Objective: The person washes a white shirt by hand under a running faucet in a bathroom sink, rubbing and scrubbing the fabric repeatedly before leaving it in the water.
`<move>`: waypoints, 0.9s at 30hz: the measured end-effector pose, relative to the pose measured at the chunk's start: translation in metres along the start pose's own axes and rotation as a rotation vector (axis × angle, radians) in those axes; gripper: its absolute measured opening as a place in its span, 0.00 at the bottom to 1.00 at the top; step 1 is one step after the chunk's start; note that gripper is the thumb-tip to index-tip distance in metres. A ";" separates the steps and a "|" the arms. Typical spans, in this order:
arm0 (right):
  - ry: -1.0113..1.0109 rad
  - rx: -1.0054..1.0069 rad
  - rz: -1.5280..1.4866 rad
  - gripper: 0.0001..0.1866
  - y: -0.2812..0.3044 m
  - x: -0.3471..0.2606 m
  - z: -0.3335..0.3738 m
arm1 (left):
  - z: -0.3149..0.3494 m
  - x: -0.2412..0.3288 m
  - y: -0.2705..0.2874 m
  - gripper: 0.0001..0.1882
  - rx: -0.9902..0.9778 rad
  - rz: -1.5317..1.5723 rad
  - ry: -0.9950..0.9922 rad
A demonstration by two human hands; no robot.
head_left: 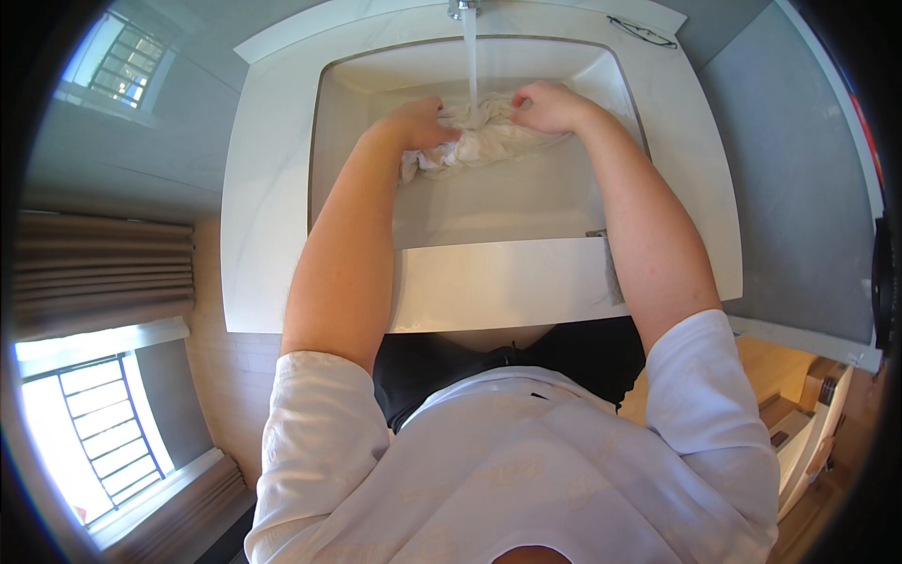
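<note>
Both bare hands over the basin (498, 214), well apart, palms turned roughly toward each other. Between them, a pale, wet-looking cloth (493, 143), bunched and creased, lying in the basin, one end trailing out below the left hand (420, 124). Left: thumb and forefinger stand apart at the cloth's near-left end, thumb along the fabric; remaining fingers hidden. Right hand (550, 106): fingers bent, thumb and fingertips separated at the cloth's far-right end. Whether either one pinches a fold, cannot tell. Water stream (473, 66) drops between the hands onto the cloth, from a metal faucet (464, 9) straight beyond them. Beyond and right of the right hand, thin-framed glasses (642, 33) on the white marbled counter (266, 174). Closer to the body than the right hand, a grey cloth-like piece (614, 273) over the front edge, partly covered by the forearm. Far left of the left hand and nearer the body, brown curtain (103, 273) and a bright barred window (103, 432).
</note>
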State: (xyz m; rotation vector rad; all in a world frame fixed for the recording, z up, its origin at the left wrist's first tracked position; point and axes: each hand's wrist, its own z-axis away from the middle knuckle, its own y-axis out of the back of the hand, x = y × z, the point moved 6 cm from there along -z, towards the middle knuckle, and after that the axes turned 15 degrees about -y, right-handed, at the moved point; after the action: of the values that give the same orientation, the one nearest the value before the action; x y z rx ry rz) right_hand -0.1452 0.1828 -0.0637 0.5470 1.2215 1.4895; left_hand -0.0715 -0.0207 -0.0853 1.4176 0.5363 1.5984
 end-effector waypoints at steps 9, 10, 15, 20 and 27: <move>-0.074 0.065 0.074 0.38 -0.010 0.016 -0.019 | 0.019 -0.018 0.027 0.48 0.025 -0.026 0.192; -0.053 0.019 0.059 0.39 -0.010 0.014 -0.018 | 0.020 -0.015 0.025 0.50 -0.007 -0.010 0.183; 0.012 -0.001 0.171 0.54 -0.013 -0.007 0.005 | 0.020 -0.007 0.009 0.58 -0.121 -0.111 -0.001; -0.121 -0.073 0.374 0.63 -0.018 -0.021 0.022 | 0.016 0.012 -0.007 0.58 -0.129 -0.251 0.071; -0.214 -0.019 0.307 0.51 -0.021 -0.028 0.021 | -0.002 -0.006 -0.015 0.42 0.030 -0.222 0.112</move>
State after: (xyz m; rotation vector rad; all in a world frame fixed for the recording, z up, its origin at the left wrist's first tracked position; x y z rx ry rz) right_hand -0.1097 0.1636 -0.0677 0.8880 0.9866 1.6463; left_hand -0.0684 -0.0176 -0.1008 1.2475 0.7592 1.5016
